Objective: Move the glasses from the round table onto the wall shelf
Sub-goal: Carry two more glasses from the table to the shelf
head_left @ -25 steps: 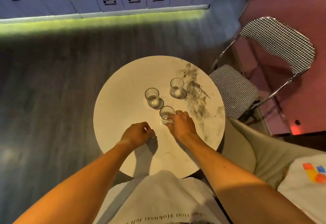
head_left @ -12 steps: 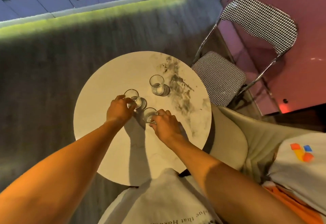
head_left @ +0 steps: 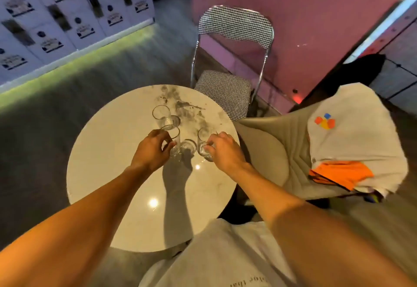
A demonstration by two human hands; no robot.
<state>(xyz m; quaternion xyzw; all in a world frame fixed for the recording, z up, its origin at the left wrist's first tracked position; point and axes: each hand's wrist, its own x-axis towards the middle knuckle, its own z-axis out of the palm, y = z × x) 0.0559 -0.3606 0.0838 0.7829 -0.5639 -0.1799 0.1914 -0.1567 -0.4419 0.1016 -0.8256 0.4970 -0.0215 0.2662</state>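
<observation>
Over the round, pale marble worktop (head_left: 108,162), the left hand (head_left: 151,151) curls its fingers round one clear drinking glass (head_left: 173,140), and the right hand (head_left: 223,151) grips a second clear glass (head_left: 204,143). A third clear glass (head_left: 162,116) stands upright on the worktop just beyond them, near the houndstooth folding chair (head_left: 228,88).

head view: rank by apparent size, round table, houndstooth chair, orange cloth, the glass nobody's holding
Largest to smallest as they look:
1. round table
2. houndstooth chair
3. orange cloth
4. free glass

No ties. The table sits nearer the camera than the chair, which inflates its lead. The other two glasses are in the hands.
</observation>
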